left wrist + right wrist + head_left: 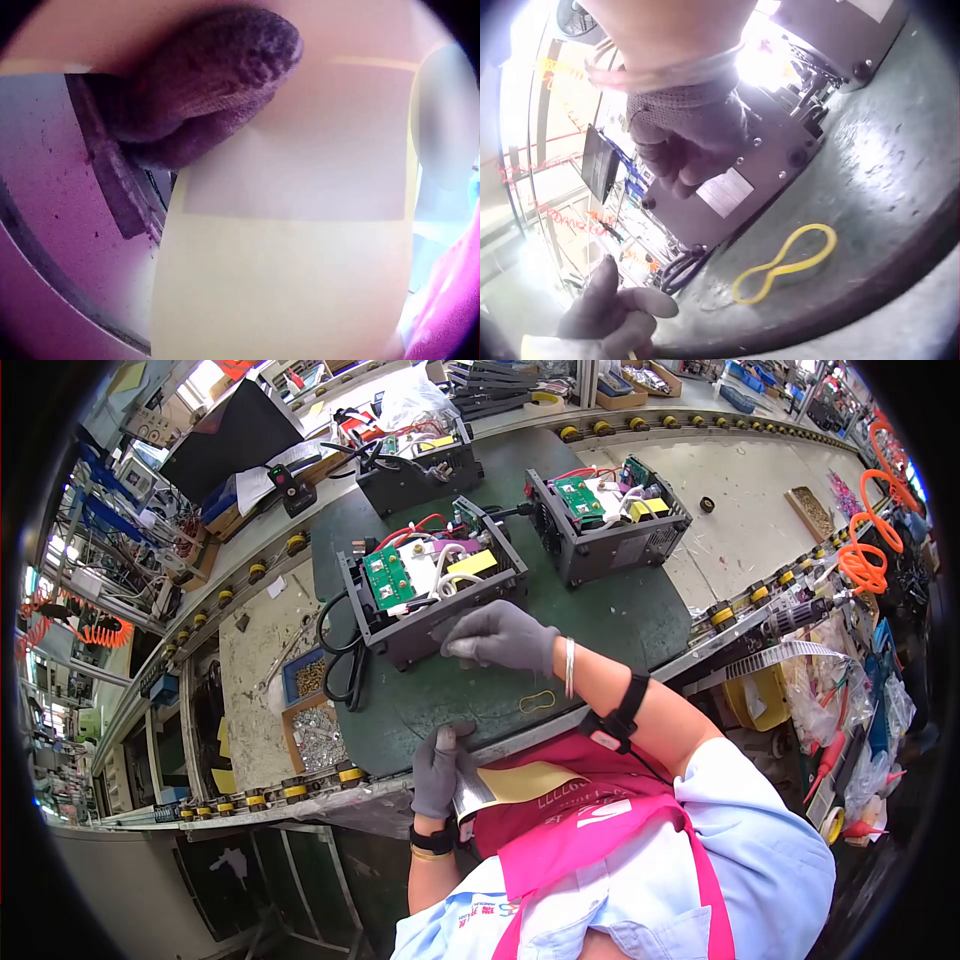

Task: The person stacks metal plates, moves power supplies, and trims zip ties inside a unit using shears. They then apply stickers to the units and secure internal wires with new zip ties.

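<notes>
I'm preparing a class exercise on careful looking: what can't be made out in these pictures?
- Whether the right hand holds anything: its curled fingers hide this in the right wrist view.
- Wording on the white label: blurred, right wrist view.
- Lower end of the yellowish sheet in the left hand: cut off by the left wrist view's bottom edge.
- Exact shapes of the silvery pieces: too small, head view.

On the desk [620, 630], we list: near unit [425, 585]; second unit [420, 475] behind it; third unit [610, 530] to its right; band [537, 702] before the near unit. Left: bins [291, 732].
</notes>
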Available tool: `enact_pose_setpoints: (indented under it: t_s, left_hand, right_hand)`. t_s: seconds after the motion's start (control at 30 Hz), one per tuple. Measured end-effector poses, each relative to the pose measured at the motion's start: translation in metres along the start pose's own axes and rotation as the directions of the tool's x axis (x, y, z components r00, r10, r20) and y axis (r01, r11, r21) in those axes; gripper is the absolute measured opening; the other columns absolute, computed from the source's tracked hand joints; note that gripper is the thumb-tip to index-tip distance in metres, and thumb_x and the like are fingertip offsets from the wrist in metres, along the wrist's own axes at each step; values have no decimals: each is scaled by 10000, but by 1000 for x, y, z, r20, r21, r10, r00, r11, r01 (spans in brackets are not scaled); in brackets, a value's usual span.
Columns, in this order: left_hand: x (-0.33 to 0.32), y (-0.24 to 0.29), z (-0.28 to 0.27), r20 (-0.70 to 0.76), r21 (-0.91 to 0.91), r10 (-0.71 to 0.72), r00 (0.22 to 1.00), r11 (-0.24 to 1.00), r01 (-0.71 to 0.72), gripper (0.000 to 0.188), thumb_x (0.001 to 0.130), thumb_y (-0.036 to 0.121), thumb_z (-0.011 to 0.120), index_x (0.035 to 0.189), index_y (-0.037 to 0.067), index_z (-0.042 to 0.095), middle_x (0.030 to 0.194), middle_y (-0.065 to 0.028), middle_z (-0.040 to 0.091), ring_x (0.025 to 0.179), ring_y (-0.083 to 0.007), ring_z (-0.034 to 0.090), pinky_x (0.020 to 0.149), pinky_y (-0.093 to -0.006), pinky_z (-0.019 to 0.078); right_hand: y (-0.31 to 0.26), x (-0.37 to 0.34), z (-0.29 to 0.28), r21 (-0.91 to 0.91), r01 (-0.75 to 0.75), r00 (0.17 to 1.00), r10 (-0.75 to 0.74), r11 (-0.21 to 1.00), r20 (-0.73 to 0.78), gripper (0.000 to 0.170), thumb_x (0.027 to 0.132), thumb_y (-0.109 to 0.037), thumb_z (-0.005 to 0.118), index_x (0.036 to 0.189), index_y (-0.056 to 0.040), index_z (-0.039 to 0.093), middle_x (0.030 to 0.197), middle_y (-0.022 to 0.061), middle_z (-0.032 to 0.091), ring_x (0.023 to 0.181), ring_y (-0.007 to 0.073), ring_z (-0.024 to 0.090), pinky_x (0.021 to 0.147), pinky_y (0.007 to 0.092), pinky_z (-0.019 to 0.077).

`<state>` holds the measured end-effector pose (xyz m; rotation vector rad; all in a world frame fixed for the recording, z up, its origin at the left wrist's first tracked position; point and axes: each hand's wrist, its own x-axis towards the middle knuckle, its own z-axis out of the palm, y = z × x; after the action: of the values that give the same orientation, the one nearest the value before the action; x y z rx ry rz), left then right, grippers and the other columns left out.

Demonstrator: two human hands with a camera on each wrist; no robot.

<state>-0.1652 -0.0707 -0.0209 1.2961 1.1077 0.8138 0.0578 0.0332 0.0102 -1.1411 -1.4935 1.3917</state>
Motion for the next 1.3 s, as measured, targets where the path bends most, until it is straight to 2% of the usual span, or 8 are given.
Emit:
enact_pose_setpoints:
  t_s: [0.27, 0.37, 0.47, 0.63, 0.8, 0.83, 1.03, 1.3]
  left_hand:
    - [-1, -11, -6, -23, 23, 20, 1000, 1000, -19, 492, 981, 432, 496, 1066, -26, 654, 660, -3, 569, 602, -68, 521, 570, -226, 408]
    - [-8, 18, 9, -39, 28, 171, 985, 985, -170, 474, 983, 413, 506, 1049, -38, 637, 591, -19, 565, 527, -86, 537, 514, -214, 409]
    - [-14, 57, 31, -35, 15, 418, 908, 908, -418, 410, 956, 372, 573, 991, -33, 627, 608, -10, 569, 522, -76, 535, 505, -205, 405]
    - [-22, 83, 42, 97, 200, 576, 812, 787, -583, 458, 821, 261, 756, 1140, -2, 560, 964, -103, 608, 747, -96, 559, 622, -209, 425]
    - [-38, 81, 2, 526, 354, -13, 850, 913, -205, 350, 779, -1, 715, 1117, 10, 625, 861, -77, 659, 780, -153, 656, 690, -255, 512]
    - [-48, 85, -6, 416, 262, -200, 887, 960, 94, 383, 725, 42, 784, 1071, -10, 630, 912, -60, 664, 809, -129, 623, 718, -270, 501]
    - [-70, 92, -22, -172, -222, 188, 967, 949, -224, 419, 679, 67, 729, 1045, -24, 545, 961, -88, 619, 883, -180, 591, 813, -333, 478]
    - [-62, 82, -9, -183, -98, 118, 976, 986, -137, 330, 870, 51, 646, 1179, 11, 535, 1063, -50, 595, 908, -121, 548, 747, -256, 445]
  right_hand:
    - [18, -9, 1, -366, -91, 996, 81, 926, -43, 234, 837, -196, 634, 967, -21, 719, 807, 125, 713, 647, 168, 667, 673, 324, 535]
    - [-14, -46, 4, -421, 162, 960, -43, 893, 278, 270, 859, -202, 611, 1033, -11, 687, 939, 157, 709, 697, 186, 678, 673, 326, 535]
    - [-48, -83, 11, -195, -119, 795, 211, 974, 569, 340, 903, -223, 600, 1167, -10, 586, 898, 139, 656, 643, 156, 618, 615, 325, 520]
    - [-37, -132, 0, -287, 210, 920, -90, 935, 381, 258, 874, -157, 631, 1099, -31, 616, 880, 130, 633, 726, 242, 632, 666, 353, 505]
    - [-28, -148, -22, -317, 328, 942, -335, 890, 32, 268, 823, -92, 653, 1088, -56, 637, 1000, 117, 640, 893, 316, 632, 784, 371, 517]
    - [-14, -144, -24, -420, 204, 964, -257, 884, -74, 287, 787, -86, 670, 1073, -82, 647, 1005, 102, 648, 937, 297, 628, 814, 357, 519]
    - [36, -123, 6, -903, 358, 877, -416, 236, 239, 272, 785, -183, 577, 1049, -163, 641, 1131, 58, 615, 1070, 250, 566, 846, 395, 481]
    - [32, -145, -65, -935, 184, 807, -590, 303, -32, 118, 763, -154, 588, 874, -134, 626, 807, 66, 562, 821, 247, 592, 649, 371, 507]
